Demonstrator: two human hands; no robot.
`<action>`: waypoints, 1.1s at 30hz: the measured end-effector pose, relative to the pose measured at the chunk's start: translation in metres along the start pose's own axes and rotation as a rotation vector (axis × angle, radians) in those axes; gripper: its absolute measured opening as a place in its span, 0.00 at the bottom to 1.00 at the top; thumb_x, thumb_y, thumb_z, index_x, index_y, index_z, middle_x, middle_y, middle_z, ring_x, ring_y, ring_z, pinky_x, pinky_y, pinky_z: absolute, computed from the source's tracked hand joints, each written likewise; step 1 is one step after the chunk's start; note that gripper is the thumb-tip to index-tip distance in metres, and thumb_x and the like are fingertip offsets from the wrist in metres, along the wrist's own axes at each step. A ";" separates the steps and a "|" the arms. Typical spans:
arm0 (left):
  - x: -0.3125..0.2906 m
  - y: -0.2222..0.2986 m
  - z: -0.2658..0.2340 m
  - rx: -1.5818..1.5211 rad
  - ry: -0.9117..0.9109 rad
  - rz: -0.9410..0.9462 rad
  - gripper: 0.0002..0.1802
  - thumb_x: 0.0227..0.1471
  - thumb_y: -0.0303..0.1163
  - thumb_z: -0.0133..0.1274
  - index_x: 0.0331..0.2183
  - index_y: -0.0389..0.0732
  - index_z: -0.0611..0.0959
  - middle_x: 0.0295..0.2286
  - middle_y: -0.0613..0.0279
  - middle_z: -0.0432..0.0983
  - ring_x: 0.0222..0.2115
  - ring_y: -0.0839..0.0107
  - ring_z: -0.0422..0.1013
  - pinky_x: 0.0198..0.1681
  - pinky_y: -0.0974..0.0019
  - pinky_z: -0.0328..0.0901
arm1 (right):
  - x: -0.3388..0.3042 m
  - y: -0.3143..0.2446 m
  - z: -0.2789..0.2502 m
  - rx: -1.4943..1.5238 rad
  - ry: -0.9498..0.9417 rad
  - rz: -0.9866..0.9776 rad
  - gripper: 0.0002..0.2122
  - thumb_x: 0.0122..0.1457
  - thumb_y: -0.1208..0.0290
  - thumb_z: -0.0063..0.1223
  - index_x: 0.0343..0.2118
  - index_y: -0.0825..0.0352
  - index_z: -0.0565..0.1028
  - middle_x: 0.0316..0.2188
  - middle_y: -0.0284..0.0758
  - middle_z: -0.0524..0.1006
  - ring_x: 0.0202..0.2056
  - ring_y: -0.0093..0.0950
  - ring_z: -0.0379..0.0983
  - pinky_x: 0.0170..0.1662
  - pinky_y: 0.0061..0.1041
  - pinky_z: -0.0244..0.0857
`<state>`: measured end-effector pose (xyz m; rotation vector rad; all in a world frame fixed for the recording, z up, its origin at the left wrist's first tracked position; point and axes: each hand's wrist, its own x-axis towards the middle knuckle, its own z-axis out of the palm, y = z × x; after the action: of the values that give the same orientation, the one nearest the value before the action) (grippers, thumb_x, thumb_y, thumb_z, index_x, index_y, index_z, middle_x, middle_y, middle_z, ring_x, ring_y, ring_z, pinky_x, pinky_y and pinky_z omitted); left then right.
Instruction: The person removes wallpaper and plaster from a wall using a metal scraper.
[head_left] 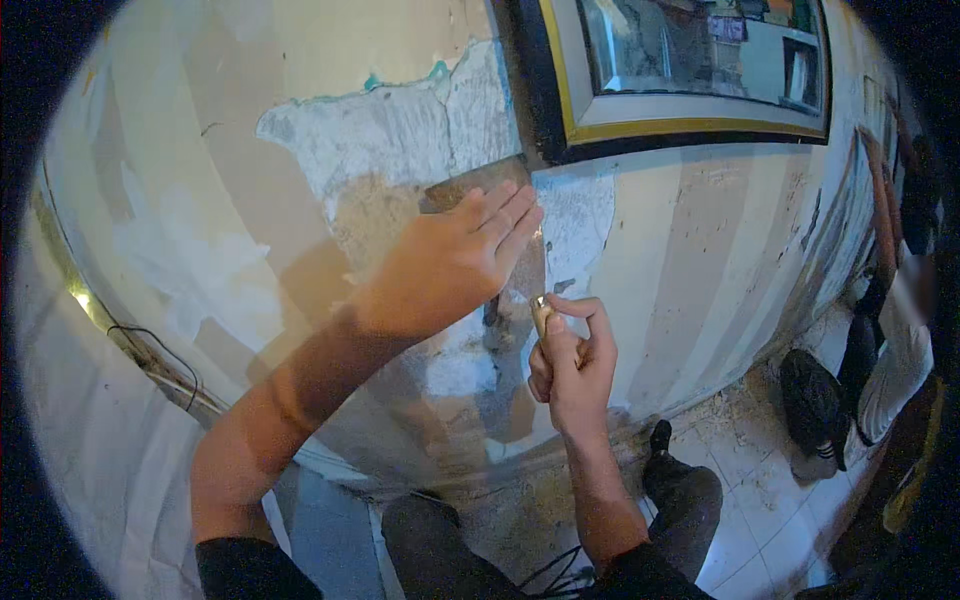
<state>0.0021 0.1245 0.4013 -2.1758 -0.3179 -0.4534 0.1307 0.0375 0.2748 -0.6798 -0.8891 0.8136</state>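
Note:
My right hand (572,365) is closed round the pale handle (541,318) of what looks like a scraper, its metal end pointing up. Against the wall above it lies a broad brownish blade (470,186), its upper edge tilted just below the frame's corner. My left hand (465,245) rests flat over this blade, fingers stretched and side by side, hiding most of it. How blade and handle join is partly hidden. Around them the striped wallpaper (235,110) has come away, baring white and brown patches of wall (390,140).
A picture frame (690,140) with a black and gold border hangs at the upper right. A black cable (165,340) runs along the left. Dusty floor tiles (765,510) lie below right, beside a dark bag-like object (812,410). Another person (895,375) is at the far right.

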 end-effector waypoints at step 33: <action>0.022 -0.019 -0.015 0.081 0.104 0.001 0.28 0.48 0.26 0.47 0.54 0.37 0.70 0.55 0.53 0.66 0.55 0.60 0.65 0.48 0.64 0.70 | 0.026 -0.041 0.003 -0.062 -0.071 -0.056 0.07 0.64 0.69 0.48 0.41 0.64 0.70 0.15 0.23 0.67 0.14 0.11 0.59 0.16 0.14 0.50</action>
<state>0.0113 0.1246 0.4326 -2.0653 -0.2737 -0.5418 0.1512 0.0389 0.3186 -0.6806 -0.9973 0.7662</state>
